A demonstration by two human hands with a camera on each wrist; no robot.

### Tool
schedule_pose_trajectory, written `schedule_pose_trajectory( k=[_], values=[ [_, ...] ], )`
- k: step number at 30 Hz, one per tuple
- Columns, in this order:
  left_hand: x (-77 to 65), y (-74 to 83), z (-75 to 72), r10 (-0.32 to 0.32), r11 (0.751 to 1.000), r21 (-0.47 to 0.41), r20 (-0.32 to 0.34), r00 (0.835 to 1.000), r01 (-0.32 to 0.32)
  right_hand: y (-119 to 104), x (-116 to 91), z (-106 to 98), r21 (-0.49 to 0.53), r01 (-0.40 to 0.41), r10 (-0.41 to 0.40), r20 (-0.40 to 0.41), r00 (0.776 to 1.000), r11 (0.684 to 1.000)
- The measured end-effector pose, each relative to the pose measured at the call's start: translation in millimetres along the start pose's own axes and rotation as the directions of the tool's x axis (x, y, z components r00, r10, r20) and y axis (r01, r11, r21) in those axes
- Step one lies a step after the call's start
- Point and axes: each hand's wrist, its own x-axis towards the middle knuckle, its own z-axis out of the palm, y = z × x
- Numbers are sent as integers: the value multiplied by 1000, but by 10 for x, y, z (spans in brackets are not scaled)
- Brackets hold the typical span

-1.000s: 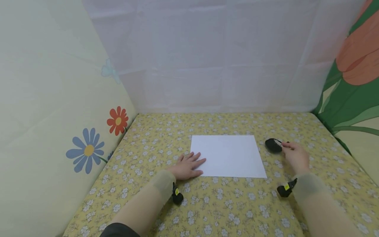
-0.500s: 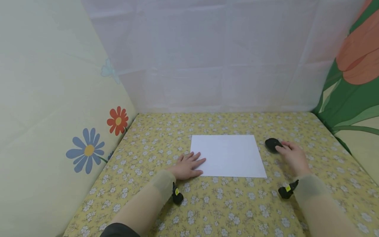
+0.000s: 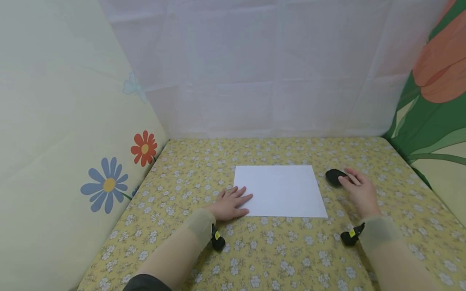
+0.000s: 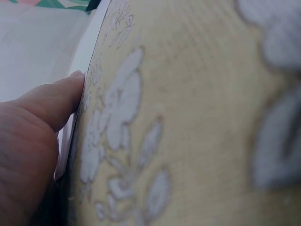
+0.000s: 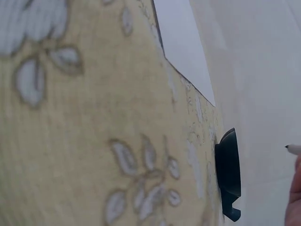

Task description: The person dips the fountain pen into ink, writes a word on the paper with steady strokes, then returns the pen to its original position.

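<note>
Hands [image 3: 228, 205] over floral cloth [image 3: 276, 254], dish [image 3: 333, 177] close

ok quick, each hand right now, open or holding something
Left hand: open, resting partly on the white paper.
Right hand: holding a slim pale stick.

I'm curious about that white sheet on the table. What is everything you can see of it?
The white sheet looks like plain paper: thin, rectangular, straight-edged, with no marks that I can make out. It lies flat on the yellow flowered cloth, its long sides running left to right. The left hand rests over its near left corner, fingers spread, hiding that corner. To its right, apart from it, sits a small black dish.
</note>
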Motion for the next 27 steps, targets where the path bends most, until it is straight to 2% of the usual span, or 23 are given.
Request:
schedule_pose_trajectory(
  k=[4,7,10,13,17,20,27],
  values=[
    [6,-4,7,3,1000,0,-4,1000,-3,43,11,30,-10,44,-45,-70,997,999],
    [10,-11,14,3,1000,3,-9,1000,-3,21,-13,41,-21,31,-33,-116,993,999],
    [12,-14,18,2,1000,8,-10,1000,-2,-17,-54,50,-9,-47,44,-166,985,999],
    [11,-11,18,1,1000,10,-8,1000,-1,-27,-58,58,54,-120,128,-195,972,991],
    [7,-6,19,1,1000,9,-12,1000,-1,-37,-36,63,129,-164,189,-220,957,978],
    [7,-6,21,3,1000,11,-19,1000,-3,-17,-32,63,177,-135,171,-212,962,975],
    [12,-6,22,0,1000,9,-15,1000,0,34,-33,115,216,11,36,-215,976,976]
  ],
)
